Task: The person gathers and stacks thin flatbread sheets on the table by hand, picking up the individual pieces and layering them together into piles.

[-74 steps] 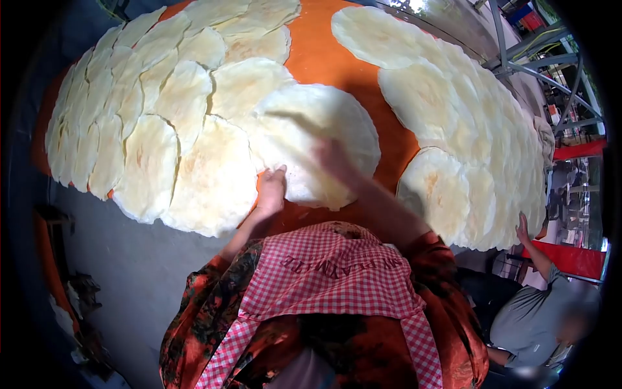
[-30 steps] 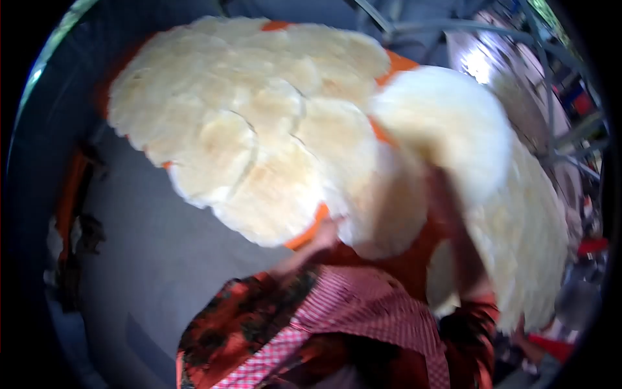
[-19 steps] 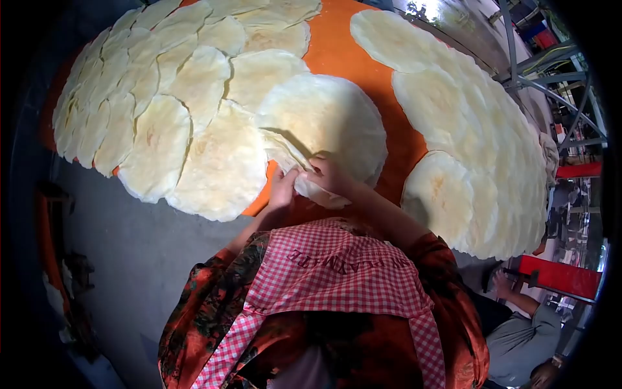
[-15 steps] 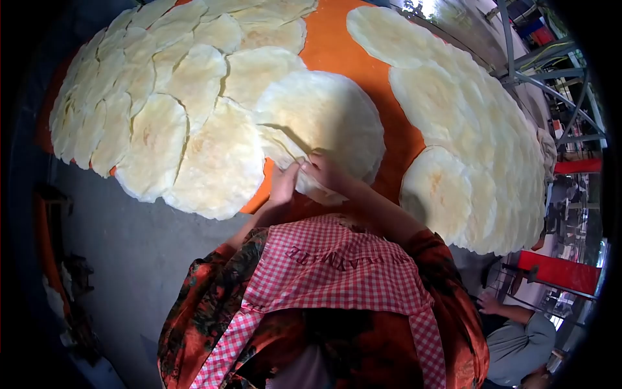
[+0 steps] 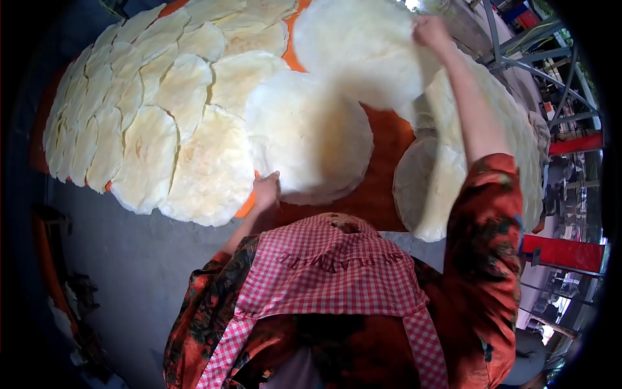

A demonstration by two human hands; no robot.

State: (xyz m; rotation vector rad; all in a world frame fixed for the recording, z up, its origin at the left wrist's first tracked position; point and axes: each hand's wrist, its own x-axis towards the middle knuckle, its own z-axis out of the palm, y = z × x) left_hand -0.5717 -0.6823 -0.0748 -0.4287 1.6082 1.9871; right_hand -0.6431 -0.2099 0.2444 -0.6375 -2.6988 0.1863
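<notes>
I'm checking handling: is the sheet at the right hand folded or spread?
Spread: the sheet shows a broad face, its edge at the right hand.

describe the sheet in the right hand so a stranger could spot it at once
On the orange surface, find the gap between the two fields of overlapping pale sheets. At its far end, the right hand grips a large round sheet by its edge; no neighbouring sheet is in that hand.

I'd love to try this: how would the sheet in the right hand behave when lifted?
The round sheet is probably light, since the right hand alone grips its edge. It seems likely to flop, judging by the wavy edges of the neighbouring sheets. It might tear, looking thin for its width.
</notes>
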